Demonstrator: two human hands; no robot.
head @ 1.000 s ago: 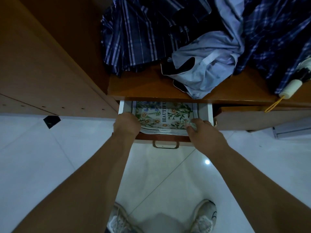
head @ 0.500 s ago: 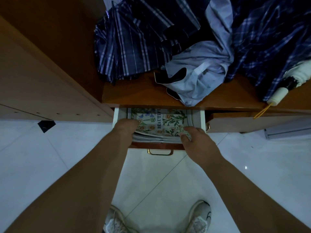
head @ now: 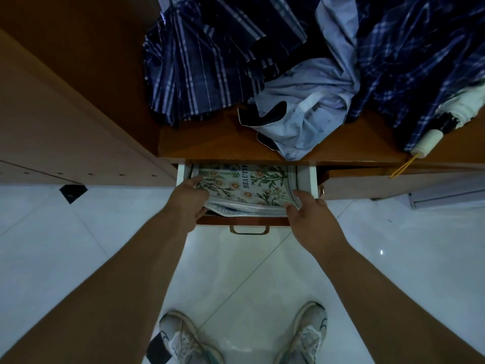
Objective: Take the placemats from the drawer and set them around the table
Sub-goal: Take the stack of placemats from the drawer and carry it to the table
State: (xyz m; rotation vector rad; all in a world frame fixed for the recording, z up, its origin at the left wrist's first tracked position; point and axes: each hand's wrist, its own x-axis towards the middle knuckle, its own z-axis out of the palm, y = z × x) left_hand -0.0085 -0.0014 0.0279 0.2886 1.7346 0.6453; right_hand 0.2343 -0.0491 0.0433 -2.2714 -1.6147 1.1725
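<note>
Two bare forearms reach down from the near edge toward an open drawer (head: pixel 181 174) set under a brown wooden shelf (head: pixel 210 143), above a glossy white tiled floor (head: pixel 78 245). A tall wooden panel (head: pixel 65 114) fills the left side, with a small dark diamond inset (head: pixel 73 193) in the floor just near it. On the shelf lie a dark plaid cloth (head: pixel 199 69), a pale blue shirt (head: pixel 301 122) and, far right, a plaid folding umbrella (head: pixel 420 74) with a cream handle (head: pixel 425 147) and yellow cord.

The left hand (head: pixel 189 199) clasps the left edge of the stack of placemats (head: pixel 246 187), thumb on top and fingers curled beneath. The placemats lie in the drawer, their near edge raised over the drawer front above a brass handle (head: pixel 249 229). The top one is printed with daisies and green stems, and the word "BEAUTY", cut off by the shelf, runs along its middle. The right hand (head: pixel 312 214) holds the near right corner, fingertips pressed against the stack's edge.

Two pale sneakers (head: pixel 307 334) stand on the tiles below.

Compared with half a second ago, the near edge of the stack sits higher, with more layers showing beneath the top mat, and both hands grip farther under it.
</note>
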